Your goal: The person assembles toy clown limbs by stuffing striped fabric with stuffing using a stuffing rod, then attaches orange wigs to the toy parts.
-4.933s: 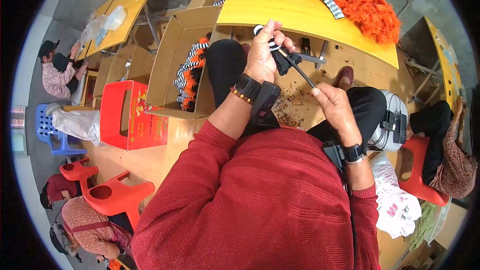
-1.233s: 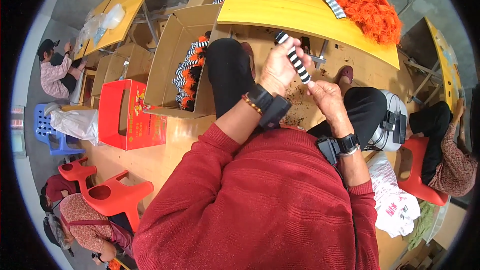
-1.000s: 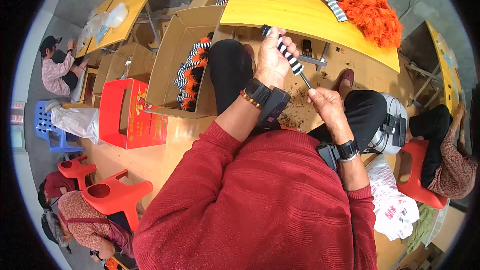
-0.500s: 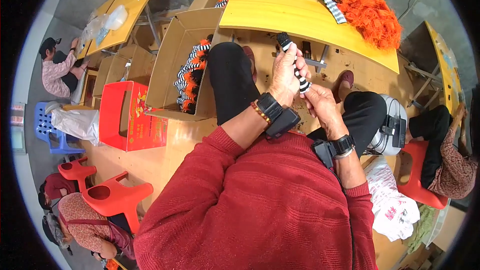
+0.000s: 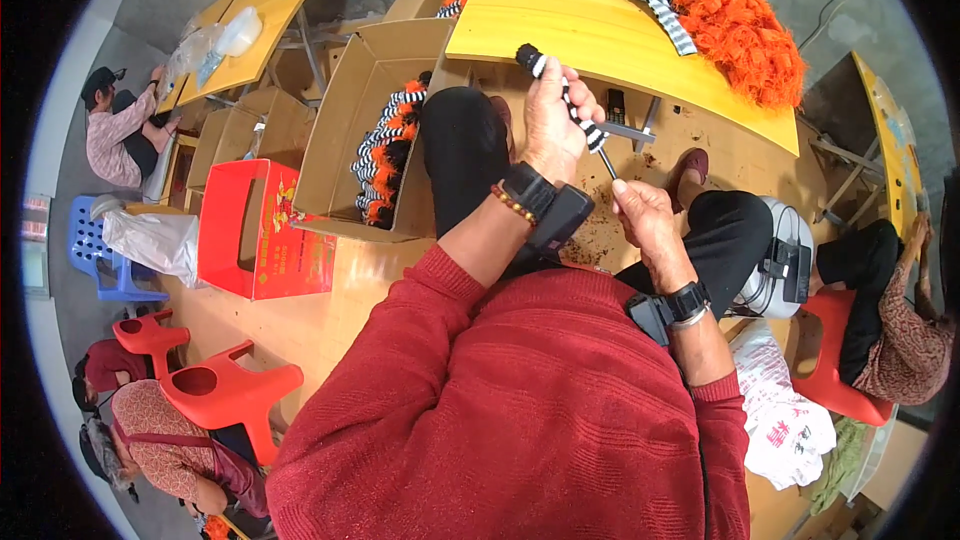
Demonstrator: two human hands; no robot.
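Observation:
My left hand [image 5: 556, 118] is closed around a narrow striped knitted tube [image 5: 593, 136], black and white with a solid black tip [image 5: 530, 56]. A thin dark rod [image 5: 609, 166] comes out of the tube's lower end. Its other end is pinched between the thumb and fingers of my right hand [image 5: 650, 220]. How far the rod reaches inside the tube is hidden. Both hands are above the floor between my knees, just short of the yellow table [image 5: 570, 10].
Orange fluffy material [image 5: 740, 45] and striped pieces [image 5: 665, 10] lie on the table. Left, a cardboard box [image 5: 330, 130] holds striped-and-orange items [image 5: 383, 160], beside a red box [image 5: 215, 240]. Red stools [image 5: 235, 385], a white sack [image 5: 785, 420] and several seated people surround me.
My hands have moved apart, the left one up and to the left with the striped tube. A length of thin rod now shows between the tube and my right hand.

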